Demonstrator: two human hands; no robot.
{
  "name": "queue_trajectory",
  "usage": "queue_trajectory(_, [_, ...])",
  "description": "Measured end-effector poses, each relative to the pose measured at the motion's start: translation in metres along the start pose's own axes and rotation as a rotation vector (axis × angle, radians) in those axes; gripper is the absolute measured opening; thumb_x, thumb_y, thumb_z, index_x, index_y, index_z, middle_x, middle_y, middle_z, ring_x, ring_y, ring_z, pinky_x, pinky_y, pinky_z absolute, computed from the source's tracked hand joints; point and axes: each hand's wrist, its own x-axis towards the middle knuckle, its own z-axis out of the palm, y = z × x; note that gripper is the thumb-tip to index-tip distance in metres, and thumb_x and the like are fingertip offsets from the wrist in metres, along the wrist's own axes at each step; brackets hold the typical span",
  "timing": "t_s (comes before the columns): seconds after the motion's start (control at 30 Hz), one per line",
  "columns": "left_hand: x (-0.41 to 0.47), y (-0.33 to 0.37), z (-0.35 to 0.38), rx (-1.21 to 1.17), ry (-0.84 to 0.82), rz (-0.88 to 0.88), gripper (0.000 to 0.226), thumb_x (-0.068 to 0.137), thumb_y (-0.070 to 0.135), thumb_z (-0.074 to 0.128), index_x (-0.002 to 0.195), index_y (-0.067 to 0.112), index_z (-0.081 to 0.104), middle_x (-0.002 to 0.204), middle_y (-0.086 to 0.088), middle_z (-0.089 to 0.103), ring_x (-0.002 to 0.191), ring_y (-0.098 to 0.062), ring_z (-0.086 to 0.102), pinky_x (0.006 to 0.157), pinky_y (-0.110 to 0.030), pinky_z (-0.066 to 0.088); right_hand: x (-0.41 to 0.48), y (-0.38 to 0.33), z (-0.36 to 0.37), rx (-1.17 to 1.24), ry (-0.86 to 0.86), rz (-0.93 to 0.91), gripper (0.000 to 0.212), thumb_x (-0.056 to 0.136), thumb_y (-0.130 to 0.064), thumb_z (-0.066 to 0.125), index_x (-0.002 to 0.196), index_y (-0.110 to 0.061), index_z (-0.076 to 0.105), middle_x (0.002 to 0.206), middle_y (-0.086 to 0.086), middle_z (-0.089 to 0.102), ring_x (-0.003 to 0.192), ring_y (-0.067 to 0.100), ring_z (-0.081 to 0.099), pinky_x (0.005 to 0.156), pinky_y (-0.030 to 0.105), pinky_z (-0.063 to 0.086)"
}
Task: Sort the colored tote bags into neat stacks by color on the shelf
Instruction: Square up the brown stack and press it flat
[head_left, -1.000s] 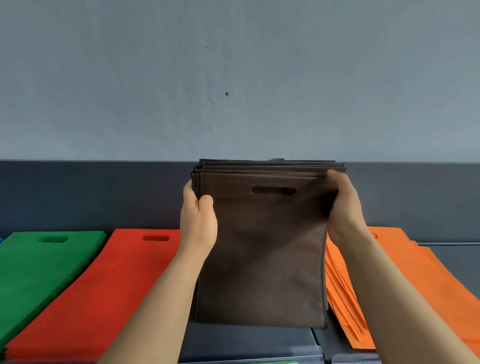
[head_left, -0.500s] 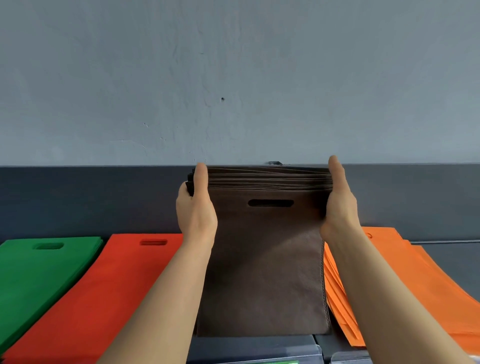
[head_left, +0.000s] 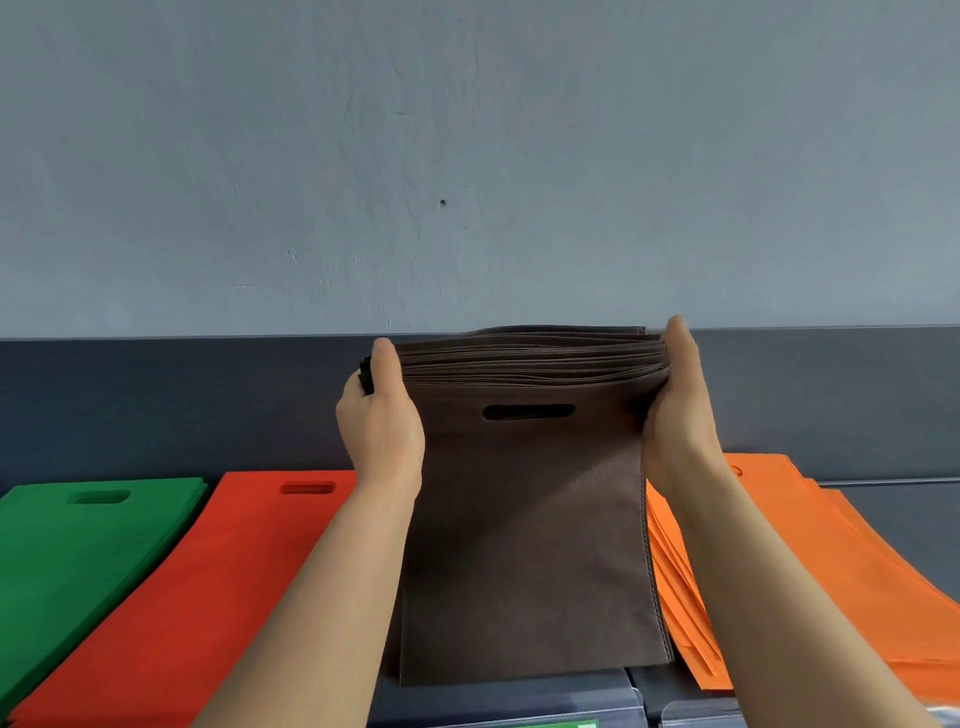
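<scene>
A stack of several brown tote bags (head_left: 524, 545) stands tilted up between my hands, its lower edge near the shelf front and its top edges fanned. My left hand (head_left: 382, 415) grips the stack's upper left edge, thumb in front and fingers behind. My right hand (head_left: 678, 405) presses flat against the upper right edge, fingers straight up. A red stack (head_left: 171, 587) lies flat to the left, a green stack (head_left: 67, 540) lies further left, and an orange stack (head_left: 841, 561) lies to the right, partly behind my right forearm.
The dark grey shelf (head_left: 498, 701) carries all the stacks, with clear label holders (head_left: 685, 714) along its front edge. A dark back panel (head_left: 156, 405) rises behind the bags under a grey-blue wall (head_left: 467, 156).
The brown stack has tipped back and sunk lower against the back panel, its top edges fanning out. My right hand went from gripping the edge to pressing flat; both hands shifted slightly.
</scene>
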Motion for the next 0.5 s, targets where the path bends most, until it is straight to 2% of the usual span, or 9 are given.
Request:
queue_trajectory(0.07, [0.003, 0.001, -0.001, 0.009, 0.027, -0.011, 0.035, 0.094, 0.049, 0.045, 0.069, 0.026, 0.045, 0.071, 0.010, 0.048, 0.065, -0.003, 0.044, 0.059, -0.020, 0.035, -0.003, 0.001, -0.008, 0.016, -0.208, -0.109, 0.052, 0.083, -0.047, 0.059, 0.121, -0.012, 0.060, 0.117, 0.002, 0.067, 0.110, 0.014, 0.062, 0.084, 0.024, 0.053])
queue_trajectory(0.13, [0.007, 0.000, -0.002, 0.020, 0.033, -0.034, 0.035, 0.094, 0.053, 0.044, 0.070, 0.027, 0.046, 0.073, 0.010, 0.049, 0.066, -0.003, 0.045, 0.059, -0.021, 0.036, 0.001, 0.003, -0.017, -0.111, -0.339, -0.165, 0.071, 0.073, -0.036, 0.074, 0.130, -0.004, 0.048, 0.123, 0.013, 0.062, 0.114, 0.024, 0.060, 0.090, 0.033, 0.052])
queue_trajectory(0.2, [0.010, 0.001, -0.001, 0.034, 0.037, -0.040, 0.038, 0.093, 0.056, 0.042, 0.071, 0.025, 0.048, 0.073, 0.007, 0.050, 0.066, -0.005, 0.046, 0.058, -0.023, 0.037, 0.002, 0.008, -0.019, -0.297, -0.390, -0.203, 0.084, 0.063, -0.025, 0.085, 0.133, -0.011, 0.042, 0.125, 0.009, 0.061, 0.115, 0.024, 0.059, 0.099, 0.045, 0.047])
queue_trajectory(0.27, [0.009, 0.008, 0.003, 0.027, 0.027, -0.027, 0.041, 0.093, 0.057, 0.041, 0.071, 0.022, 0.047, 0.070, 0.006, 0.048, 0.063, -0.007, 0.045, 0.057, -0.025, 0.036, 0.006, 0.005, -0.017, -0.375, -0.281, -0.293, 0.078, 0.061, -0.015, 0.084, 0.128, -0.017, 0.044, 0.120, 0.001, 0.063, 0.112, 0.016, 0.060, 0.100, 0.044, 0.046])
queue_trajectory(0.37, [0.009, 0.027, 0.009, -0.034, -0.017, 0.007, 0.036, 0.092, 0.057, 0.045, 0.071, 0.026, 0.046, 0.073, 0.011, 0.047, 0.066, -0.003, 0.044, 0.058, -0.021, 0.033, 0.014, -0.011, -0.009, -0.350, -0.199, -0.382, 0.072, 0.061, -0.015, 0.083, 0.124, -0.015, 0.048, 0.118, 0.001, 0.065, 0.110, 0.015, 0.061, 0.097, 0.040, 0.048])
queue_trajectory(0.5, [0.010, 0.024, 0.006, -0.026, -0.071, -0.030, 0.038, 0.087, 0.048, 0.058, 0.069, 0.018, 0.045, 0.065, 0.008, 0.042, 0.059, -0.005, 0.040, 0.059, -0.022, 0.033, 0.019, -0.006, -0.010, -0.319, -0.173, -0.310, 0.067, 0.061, -0.017, 0.077, 0.123, -0.012, 0.051, 0.115, 0.004, 0.066, 0.104, 0.018, 0.064, 0.095, 0.042, 0.050])
